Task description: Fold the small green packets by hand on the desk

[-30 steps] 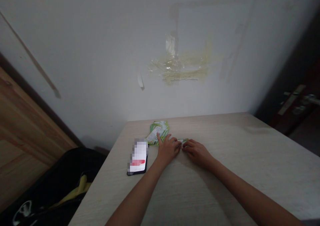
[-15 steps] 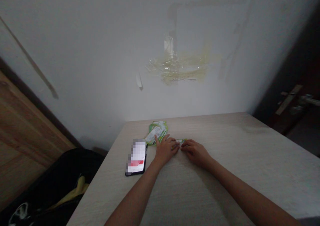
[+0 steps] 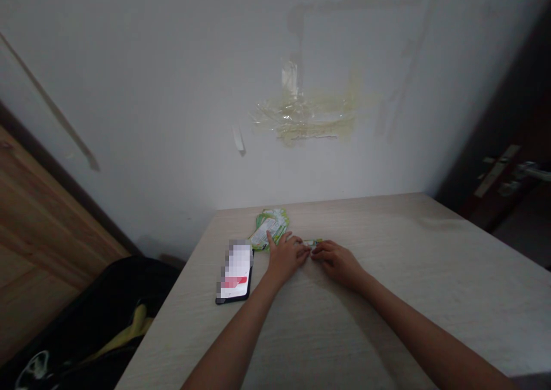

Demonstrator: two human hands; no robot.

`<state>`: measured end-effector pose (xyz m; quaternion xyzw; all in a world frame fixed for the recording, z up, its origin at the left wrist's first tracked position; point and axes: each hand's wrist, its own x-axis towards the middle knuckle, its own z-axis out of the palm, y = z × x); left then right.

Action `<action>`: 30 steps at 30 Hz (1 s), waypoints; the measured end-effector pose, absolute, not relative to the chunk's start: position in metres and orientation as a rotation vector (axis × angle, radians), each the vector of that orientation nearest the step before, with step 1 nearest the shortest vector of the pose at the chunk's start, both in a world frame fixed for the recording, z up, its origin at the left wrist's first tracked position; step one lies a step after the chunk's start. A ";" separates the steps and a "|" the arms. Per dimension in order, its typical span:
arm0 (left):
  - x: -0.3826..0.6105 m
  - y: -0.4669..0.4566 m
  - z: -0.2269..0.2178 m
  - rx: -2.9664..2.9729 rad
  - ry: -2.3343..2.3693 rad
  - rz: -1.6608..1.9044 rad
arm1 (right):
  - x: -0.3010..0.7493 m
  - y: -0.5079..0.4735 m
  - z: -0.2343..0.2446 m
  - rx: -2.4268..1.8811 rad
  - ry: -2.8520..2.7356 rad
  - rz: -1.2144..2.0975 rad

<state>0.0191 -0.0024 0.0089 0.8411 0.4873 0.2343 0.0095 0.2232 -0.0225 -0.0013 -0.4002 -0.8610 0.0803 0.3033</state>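
Observation:
Both my hands rest on a pale wooden table [image 3: 387,298], fingertips meeting over a small green and white packet [image 3: 312,243] that lies flat between them. My left hand [image 3: 284,258] has its fingers spread and pressed on the table, one fingertip on the packet's left end. My right hand [image 3: 336,259] is curled, fingertips pinching the packet's right end. Just behind my left hand lies a pile of green and white packets [image 3: 270,229].
A black phone [image 3: 235,271] with a lit screen lies left of my left hand. A white wall with tape residue [image 3: 310,114] rises behind the table. A dark bag [image 3: 86,327] sits on the floor at left, a door handle [image 3: 525,172] at right.
My hands have stayed on the small packet with only slight finger shifts. The view has drifted a little.

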 end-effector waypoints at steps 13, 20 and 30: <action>0.022 -0.001 0.011 2.599 1.541 0.684 | 0.223 -0.022 -0.005 -1.195 -2.200 0.227; 0.025 -0.002 0.013 2.575 1.624 0.626 | 0.222 -0.024 -0.003 -1.198 -2.249 0.164; 0.026 -0.002 0.008 2.561 1.611 0.673 | 0.222 -0.022 -0.006 -1.332 -2.260 -0.097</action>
